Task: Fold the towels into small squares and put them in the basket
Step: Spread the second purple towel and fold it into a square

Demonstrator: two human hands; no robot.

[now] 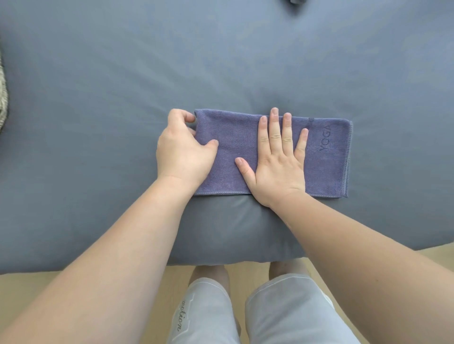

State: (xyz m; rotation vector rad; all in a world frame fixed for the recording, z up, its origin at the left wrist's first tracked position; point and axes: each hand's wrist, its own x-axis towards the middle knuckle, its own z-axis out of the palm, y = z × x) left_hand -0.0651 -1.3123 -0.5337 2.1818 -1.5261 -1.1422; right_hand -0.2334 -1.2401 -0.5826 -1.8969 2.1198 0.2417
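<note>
towel: purple one [248,152], folded into a long strip, lying flat near the front edge of the grey-blue bed [221,61], "YOGA" on its right end
left hand: [183,149] curled round the towel's left end, thumb on top, pinching it
right hand: [277,159] fingers spread, palm flat on the middle
floor: light wood [29,294] below the bed edge

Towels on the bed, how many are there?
1. The folded purple microfibre towel lies on the grey bed under the left hand and right hand. A dark object at top may be another.
</note>
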